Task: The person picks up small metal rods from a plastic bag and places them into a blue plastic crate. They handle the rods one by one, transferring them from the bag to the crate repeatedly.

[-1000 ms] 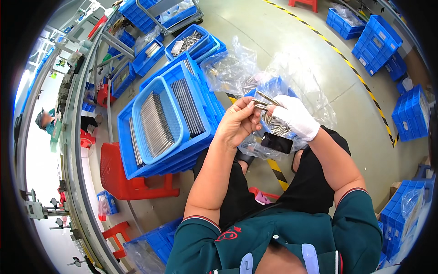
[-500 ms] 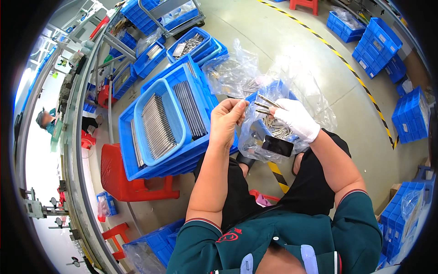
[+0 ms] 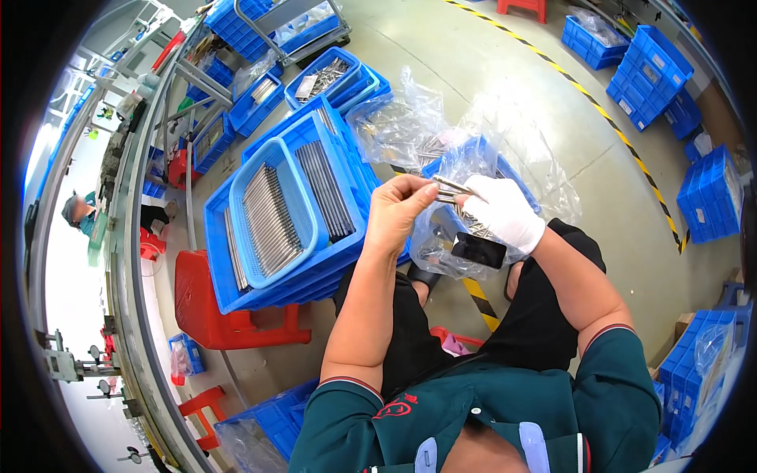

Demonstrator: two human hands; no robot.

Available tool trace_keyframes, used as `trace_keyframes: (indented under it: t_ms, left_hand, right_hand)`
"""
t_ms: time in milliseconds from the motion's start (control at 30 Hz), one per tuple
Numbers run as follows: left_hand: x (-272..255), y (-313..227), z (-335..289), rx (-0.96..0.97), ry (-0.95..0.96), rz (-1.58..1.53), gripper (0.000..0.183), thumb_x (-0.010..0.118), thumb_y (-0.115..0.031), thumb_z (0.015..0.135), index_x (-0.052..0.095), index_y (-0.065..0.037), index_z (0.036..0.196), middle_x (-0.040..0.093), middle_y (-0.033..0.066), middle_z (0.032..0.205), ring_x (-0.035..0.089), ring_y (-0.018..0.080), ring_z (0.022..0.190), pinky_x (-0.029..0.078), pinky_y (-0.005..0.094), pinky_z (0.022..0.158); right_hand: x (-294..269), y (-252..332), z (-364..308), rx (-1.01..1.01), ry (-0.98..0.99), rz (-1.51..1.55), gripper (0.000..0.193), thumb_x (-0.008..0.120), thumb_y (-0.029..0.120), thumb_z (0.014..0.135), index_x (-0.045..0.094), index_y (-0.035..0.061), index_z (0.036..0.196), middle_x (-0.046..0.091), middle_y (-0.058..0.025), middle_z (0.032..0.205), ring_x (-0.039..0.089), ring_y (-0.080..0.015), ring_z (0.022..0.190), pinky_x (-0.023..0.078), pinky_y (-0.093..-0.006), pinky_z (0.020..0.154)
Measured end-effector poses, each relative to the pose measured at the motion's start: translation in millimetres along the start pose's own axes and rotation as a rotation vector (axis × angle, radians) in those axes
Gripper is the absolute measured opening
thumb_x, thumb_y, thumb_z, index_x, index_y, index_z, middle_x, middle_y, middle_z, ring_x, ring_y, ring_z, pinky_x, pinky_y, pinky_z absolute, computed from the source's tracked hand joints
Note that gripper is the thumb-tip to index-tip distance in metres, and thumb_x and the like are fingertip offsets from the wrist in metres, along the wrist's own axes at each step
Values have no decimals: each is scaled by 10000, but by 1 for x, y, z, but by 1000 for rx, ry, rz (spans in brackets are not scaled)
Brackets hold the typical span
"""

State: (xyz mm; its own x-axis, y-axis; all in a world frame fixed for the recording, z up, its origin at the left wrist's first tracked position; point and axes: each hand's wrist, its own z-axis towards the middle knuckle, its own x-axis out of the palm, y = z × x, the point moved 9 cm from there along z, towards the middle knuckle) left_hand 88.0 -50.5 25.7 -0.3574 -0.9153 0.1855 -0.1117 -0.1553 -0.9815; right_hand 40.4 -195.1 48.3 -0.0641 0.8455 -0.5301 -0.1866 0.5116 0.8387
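My right hand point(image 3: 505, 213), in a white glove, grips a few slim metal rods point(image 3: 449, 189) that point left and away from me. My bare left hand point(image 3: 398, 211) pinches with thumb and index finger at the rods' left ends. Both hands are above a blue bin point(image 3: 476, 147) lined with clear plastic, where many loose metal rods point(image 3: 479, 225) lie. A black, phone-like flat device point(image 3: 479, 251) rests on the plastic at the near side. Left of my hands, a light blue basket point(image 3: 277, 277) holds a neat row of rods.
The basket sits on stacked blue crates point(image 3: 347, 256), with dark rods along the right. Behind lie crumpled clear bags point(image 3: 398, 118) and a blue tub point(image 3: 296, 79) of metal parts. A red stool point(image 3: 193, 296) stands left; more blue crates point(image 3: 650, 75) line the right.
My left hand has moved right and slightly down to the rods' ends. My right hand has come slightly down and left, so the hands now meet at the rods.
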Motion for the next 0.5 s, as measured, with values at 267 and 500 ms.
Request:
trace_keyframes:
  t_ms: [267,500]
  left_hand:
    - [-21,-6,1,51,-105,-12,198,695,-177,834,655,10,882,565,-15,693,434,46,596,336,197,547]
    - [-7,3,2,-54,-19,-108,193,692,-183,834,660,4,869,564,-18,678,438,52,600,339,205,565]
  right_hand:
    - [3,-6,2,54,40,105,259,561,275,866,608,21,849,577,-170,740,556,-308,685,426,-372,634]
    - [14,-6,1,65,159,133,269,549,290,874,610,31,836,574,-156,718,556,-302,679,425,-383,636]
